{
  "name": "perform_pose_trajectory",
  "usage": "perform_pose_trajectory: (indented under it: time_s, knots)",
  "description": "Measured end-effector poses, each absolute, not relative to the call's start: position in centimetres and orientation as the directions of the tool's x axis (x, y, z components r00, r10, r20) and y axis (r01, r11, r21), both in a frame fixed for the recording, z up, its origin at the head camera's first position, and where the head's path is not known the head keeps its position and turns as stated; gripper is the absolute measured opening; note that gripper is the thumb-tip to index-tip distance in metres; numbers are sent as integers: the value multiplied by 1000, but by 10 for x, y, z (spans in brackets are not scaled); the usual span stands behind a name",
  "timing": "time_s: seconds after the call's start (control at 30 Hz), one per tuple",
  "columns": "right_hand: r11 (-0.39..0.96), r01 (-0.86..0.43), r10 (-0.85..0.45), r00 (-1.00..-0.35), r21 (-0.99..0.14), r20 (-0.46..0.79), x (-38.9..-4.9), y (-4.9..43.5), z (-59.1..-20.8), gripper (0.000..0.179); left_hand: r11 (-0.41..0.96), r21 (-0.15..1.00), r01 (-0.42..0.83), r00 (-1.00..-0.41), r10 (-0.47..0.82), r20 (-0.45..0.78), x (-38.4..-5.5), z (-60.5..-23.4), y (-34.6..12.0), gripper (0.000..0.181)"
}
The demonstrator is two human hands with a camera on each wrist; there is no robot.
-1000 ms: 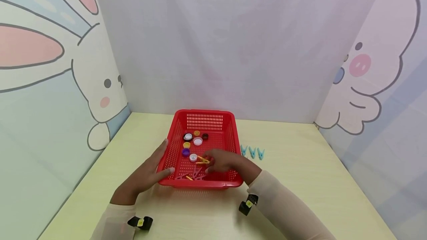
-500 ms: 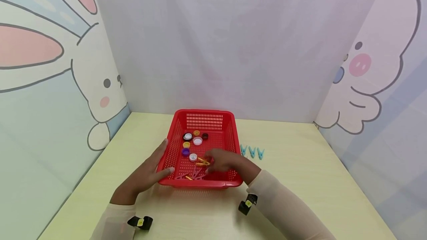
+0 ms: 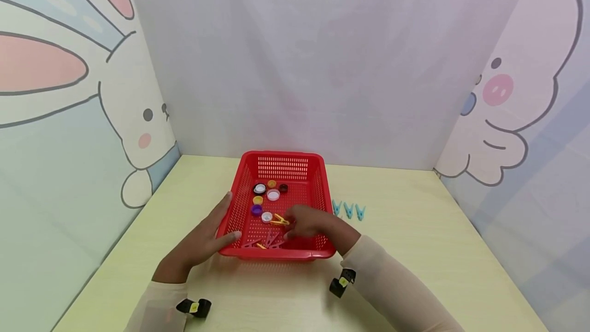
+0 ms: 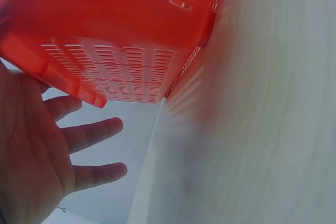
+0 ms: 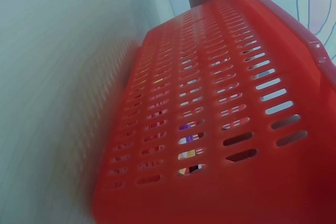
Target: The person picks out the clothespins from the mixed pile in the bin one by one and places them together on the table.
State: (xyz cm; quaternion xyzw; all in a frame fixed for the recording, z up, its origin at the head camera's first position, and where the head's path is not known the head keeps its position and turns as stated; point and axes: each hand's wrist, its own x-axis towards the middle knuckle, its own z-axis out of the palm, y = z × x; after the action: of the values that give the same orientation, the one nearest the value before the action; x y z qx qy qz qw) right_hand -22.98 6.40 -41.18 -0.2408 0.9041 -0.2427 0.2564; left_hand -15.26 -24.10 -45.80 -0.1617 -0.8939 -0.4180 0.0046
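In the head view, a red basket [image 3: 282, 255] stands on the table. My right hand [image 3: 304, 222] reaches down into it, fingertips pinching the end of a yellow clothespin [image 3: 279, 220]. Pink clothespins [image 3: 271, 240] and another yellow clothespin [image 3: 261, 246] lie on the basket floor by the front wall. My left hand [image 3: 203, 240] rests at the basket's front left rim, thumb over the edge. Seen by the left wrist camera, the fingers [image 4: 94, 135] of that hand are straight and spread. The perforated basket wall [image 5: 199, 103] hides the right hand's fingers in the right wrist view.
Bottle caps lie inside the basket: a purple cap [image 3: 256, 210], a yellow cap [image 3: 258, 201], a dark cap [image 3: 283, 188] and several others. Three light-blue clothespins [image 3: 349, 211] lie in a row on the table right of the basket. Printed cloth walls surround the pale table [image 3: 415, 229].
The yellow clothespin at my right fingertips has turned and shifted slightly away from me. My left hand and the basket have stayed in place.
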Motion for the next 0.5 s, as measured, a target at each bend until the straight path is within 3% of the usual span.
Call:
perform_pose_trajectory:
  time_s: [0.5]
  knots:
    - [737,-300,-557,-777,-605,-294,-230,63,-409,64,592,749,297,-946,291,145,-154,-459,-242,120]
